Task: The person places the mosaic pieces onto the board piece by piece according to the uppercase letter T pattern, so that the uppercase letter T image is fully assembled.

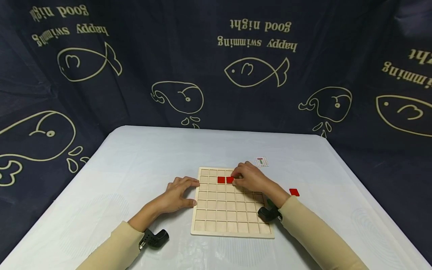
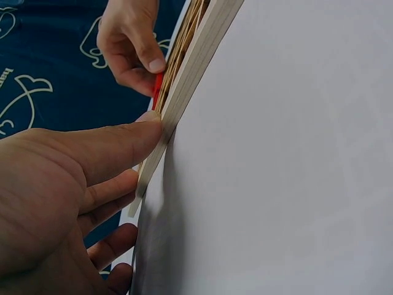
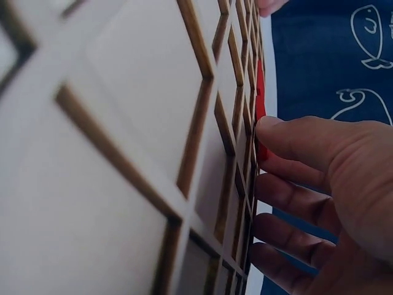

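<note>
Left fingers [image 2: 120, 146] touching wooden board [image 2: 191, 74]; right fingers [image 2: 147, 49] pinching red tile [image 2: 158, 85].

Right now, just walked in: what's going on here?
A person is working with red tiles on a wooden grid board. The right hand pinches one red tile at a cell beside another tile already on the board; whether it's fully seated isn't clear. The left hand touches the board's left edge. A third tile lies on the table to the right.
</note>
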### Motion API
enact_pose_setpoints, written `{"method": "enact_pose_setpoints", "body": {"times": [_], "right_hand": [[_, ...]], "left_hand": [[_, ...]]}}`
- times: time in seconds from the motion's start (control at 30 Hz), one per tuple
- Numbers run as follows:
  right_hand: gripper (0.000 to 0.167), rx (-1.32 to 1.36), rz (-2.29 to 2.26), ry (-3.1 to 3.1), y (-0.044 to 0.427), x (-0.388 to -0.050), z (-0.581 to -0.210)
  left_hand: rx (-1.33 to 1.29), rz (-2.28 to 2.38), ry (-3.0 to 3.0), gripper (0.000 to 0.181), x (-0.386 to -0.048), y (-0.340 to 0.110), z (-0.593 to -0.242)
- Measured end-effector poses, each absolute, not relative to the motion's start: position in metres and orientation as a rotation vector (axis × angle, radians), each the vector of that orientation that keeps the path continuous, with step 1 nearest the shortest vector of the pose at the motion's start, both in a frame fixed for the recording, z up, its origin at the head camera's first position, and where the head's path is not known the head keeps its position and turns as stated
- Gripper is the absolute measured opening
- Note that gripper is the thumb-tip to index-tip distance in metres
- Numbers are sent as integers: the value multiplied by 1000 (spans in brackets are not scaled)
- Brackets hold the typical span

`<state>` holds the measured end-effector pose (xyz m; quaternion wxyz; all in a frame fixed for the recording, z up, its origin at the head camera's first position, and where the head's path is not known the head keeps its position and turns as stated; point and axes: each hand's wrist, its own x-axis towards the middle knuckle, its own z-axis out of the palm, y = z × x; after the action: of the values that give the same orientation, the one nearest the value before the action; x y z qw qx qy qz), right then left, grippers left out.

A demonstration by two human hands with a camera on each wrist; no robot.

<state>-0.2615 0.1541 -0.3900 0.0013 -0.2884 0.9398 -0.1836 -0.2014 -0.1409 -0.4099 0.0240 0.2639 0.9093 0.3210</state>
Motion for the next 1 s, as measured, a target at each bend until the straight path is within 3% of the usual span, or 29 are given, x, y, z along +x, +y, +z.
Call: {"method": "enact_pose_setpoints", "body": {"times": [1.0], "right_hand": [[22, -900, -568, 2973, 154, -259, -393]], "left_hand": [[829, 979, 2826, 53, -203, -141, -412]]}}
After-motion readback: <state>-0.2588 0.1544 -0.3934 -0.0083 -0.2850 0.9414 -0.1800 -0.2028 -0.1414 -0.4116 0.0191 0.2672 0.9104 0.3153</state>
